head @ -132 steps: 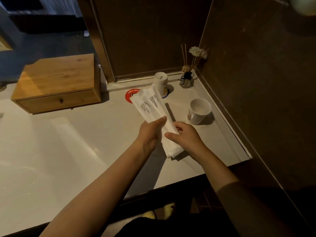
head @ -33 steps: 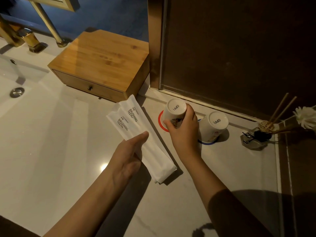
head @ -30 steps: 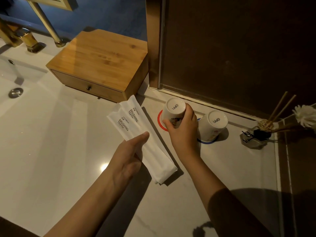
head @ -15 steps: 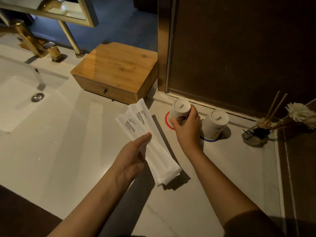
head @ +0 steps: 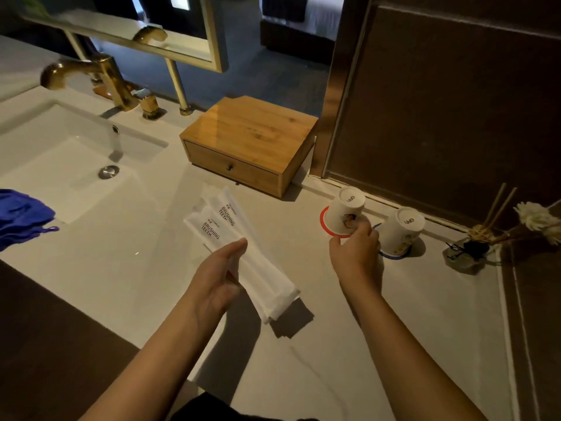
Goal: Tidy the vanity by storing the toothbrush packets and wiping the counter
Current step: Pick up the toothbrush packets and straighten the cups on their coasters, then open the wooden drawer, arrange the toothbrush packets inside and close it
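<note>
Left hand [head: 217,276] gripping two toothbrush packets [head: 258,268], right hand [head: 355,253] curled on one of two upturned cups [head: 346,212], one wooden box [head: 252,144].

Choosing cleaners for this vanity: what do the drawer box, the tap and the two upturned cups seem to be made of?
Drawer box: wood or bamboo, clear glossy coat; grain shows and the top reflects light.
Tap: metal, gold-coloured, softly shiny; brass or plating, cannot tell.
Cups: likely glazed ceramic, white with stamped bases; paper not excluded.

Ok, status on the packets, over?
Left hand holds toothbrush packets. Right hand grips upturned cup. Wooden drawer box shut, unobstructed.
</note>
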Tool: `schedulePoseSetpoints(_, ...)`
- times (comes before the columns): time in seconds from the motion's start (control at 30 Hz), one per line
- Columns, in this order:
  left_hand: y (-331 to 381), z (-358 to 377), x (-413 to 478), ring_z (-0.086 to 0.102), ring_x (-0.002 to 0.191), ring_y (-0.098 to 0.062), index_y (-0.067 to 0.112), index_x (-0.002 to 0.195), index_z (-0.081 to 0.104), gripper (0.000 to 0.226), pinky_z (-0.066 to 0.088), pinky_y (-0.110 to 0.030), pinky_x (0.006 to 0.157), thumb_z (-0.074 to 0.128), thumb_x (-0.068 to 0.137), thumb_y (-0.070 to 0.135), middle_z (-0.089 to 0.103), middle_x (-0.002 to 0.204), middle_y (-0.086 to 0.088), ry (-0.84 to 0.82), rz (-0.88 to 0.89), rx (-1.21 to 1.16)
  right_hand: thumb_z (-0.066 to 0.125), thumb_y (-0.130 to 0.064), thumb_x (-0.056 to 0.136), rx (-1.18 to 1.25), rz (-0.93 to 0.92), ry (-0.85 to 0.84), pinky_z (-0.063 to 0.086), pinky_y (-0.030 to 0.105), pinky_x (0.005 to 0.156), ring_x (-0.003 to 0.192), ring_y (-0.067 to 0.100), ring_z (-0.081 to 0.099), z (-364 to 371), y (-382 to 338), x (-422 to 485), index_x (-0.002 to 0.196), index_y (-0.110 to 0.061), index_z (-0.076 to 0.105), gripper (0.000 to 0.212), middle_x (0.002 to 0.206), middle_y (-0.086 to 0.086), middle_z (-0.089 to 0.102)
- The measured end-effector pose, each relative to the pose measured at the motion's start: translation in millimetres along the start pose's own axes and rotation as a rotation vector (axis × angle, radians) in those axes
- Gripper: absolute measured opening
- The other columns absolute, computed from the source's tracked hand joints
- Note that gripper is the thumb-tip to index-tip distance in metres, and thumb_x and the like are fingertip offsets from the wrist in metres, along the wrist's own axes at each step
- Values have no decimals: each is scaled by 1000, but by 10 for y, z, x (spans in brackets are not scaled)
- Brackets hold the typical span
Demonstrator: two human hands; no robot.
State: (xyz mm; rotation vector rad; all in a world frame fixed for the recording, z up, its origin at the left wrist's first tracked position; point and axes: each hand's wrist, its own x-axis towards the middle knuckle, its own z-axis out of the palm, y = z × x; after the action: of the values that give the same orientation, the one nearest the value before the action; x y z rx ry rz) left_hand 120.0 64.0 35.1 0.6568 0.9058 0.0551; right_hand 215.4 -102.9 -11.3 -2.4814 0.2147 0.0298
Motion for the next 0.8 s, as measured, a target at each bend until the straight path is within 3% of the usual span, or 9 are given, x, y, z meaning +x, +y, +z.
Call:
schedulePoseSetpoints(0.1,148,-172,64,64,87,-25,11,97,63,17,47,-50,93,57,87,-1,67,91,-7,-8,8,-36,53,-24,91,-53,-128,9,44,37,98,123,24,46,39,-200,-246,124,-13,49,35,135,9,47)
schedulePoseSetpoints(0.2,302,-331,168,65,92,-26,11,116,59,33,48,-48,90,57,86,0,68,100,-9,14,20,-47,51,-27,93,48,-257,-116,45,30,91,116,20,49,207,-563,-248,120,-17,52,29,127,6,52)
schedulePoseSetpoints(0.33,519,-481,215,64,81,-26,9,101,63,18,48,-47,90,55,87,0,73,71,-9,28,12,-45,49,-26,94,212,-299,-308,50,29,84,102,20,58,563,-1100,-59,117,-12,56,28,113,6,60)
schedulePoseSetpoints(0.43,692,-597,257,64,84,-26,8,110,62,27,48,-47,93,56,85,-1,70,89,-10,45,36,-44,47,-28,94,362,-158,-454,51,36,74,82,20,57,836,-1473,88,98,-8,62,25,88,6,61)
schedulePoseSetpoints(0.5,813,-686,298,64,88,-25,7,117,61,35,49,-46,92,59,83,-1,68,99,-10,68,47,-46,45,-34,95,457,49,-528,50,36,66,66,20,53,997,-1699,172,81,-9,61,32,71,5,57)
schedulePoseSetpoints(0.6,980,-788,348,65,90,-25,9,110,63,30,51,-44,85,60,82,-3,68,104,-10,91,45,-58,44,-37,95,627,329,-581,53,35,74,69,19,54,1184,-1955,254,73,-11,60,38,70,6,61)
schedulePoseSetpoints(0.67,1078,-828,366,65,93,-25,8,104,64,24,50,-44,90,60,83,-4,69,98,-10,92,42,-70,45,-33,96,785,409,-563,52,29,78,70,17,55,1280,-2059,284,80,-8,62,33,74,6,62)
schedulePoseSetpoints(0.8,1254,-908,443,64,80,-22,7,99,64,19,48,-42,95,57,85,-3,71,65,-4,73,24,-75,44,-23,97,1091,557,-512,38,20,55,57,11,46,1431,-2169,321,77,-5,57,30,71,6,57)
